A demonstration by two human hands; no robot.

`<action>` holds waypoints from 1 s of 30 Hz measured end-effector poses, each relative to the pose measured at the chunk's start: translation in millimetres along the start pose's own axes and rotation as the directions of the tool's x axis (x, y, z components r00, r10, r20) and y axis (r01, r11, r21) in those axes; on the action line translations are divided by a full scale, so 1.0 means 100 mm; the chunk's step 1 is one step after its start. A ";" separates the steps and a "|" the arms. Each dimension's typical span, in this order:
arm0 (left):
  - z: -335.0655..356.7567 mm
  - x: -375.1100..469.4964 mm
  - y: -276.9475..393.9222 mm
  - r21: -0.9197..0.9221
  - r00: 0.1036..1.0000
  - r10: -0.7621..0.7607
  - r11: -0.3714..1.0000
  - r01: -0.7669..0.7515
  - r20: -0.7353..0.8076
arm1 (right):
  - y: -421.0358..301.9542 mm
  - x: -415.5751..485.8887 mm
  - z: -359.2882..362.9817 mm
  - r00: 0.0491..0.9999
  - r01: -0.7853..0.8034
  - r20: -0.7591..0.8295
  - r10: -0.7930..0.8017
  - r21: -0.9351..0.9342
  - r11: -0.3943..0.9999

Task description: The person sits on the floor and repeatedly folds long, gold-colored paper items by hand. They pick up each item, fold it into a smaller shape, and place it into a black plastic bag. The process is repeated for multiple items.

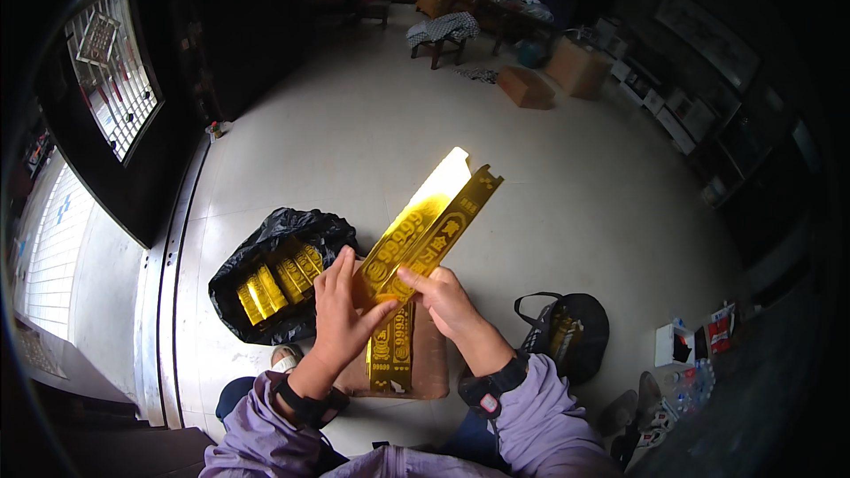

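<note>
A folded sheet of gold foil paper (435,239), printed with characters and digits, slants up and to the right in front of me. My right hand (441,299) grips its lower right part, thumb lying on top. At the lower left end is my left hand (348,309); its fingers are straight along the edge and its thumb reaches across, with the sheet's corner between them. Below the hands, more gold foil strips (392,365) lie on a brown board-like surface (430,372). A black plastic bag (229,285) to the left holds several folded gold foil pieces (262,295).
To my right sits a black handled bag (591,332) with gold pieces inside. Beyond it are a white box (674,345), plastic bottles (694,378) and shoes (617,411). An open door (159,166) stands left. Farther off are a cloth-covered stool (441,30) and cardboard boxes (524,87).
</note>
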State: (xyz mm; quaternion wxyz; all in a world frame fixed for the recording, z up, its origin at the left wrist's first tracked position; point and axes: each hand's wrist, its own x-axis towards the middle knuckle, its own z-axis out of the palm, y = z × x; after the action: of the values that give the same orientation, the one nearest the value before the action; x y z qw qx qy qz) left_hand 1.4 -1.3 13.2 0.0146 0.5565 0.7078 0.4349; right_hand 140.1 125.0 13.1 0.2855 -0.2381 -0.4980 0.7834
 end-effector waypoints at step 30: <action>-0.04 -0.03 0.01 -0.480 0.579 -0.106 0.451 0.753 0.808 | -0.43 0.04 -0.21 0.954 0.266 -0.205 -0.220 0.233 0.935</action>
State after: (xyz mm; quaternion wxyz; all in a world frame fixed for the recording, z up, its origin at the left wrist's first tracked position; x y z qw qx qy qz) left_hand 1.3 -6.1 15.1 0.6374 0.3831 0.5017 0.4419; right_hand 160.1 155.7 44.4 0.4519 -0.2032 -0.3902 0.7760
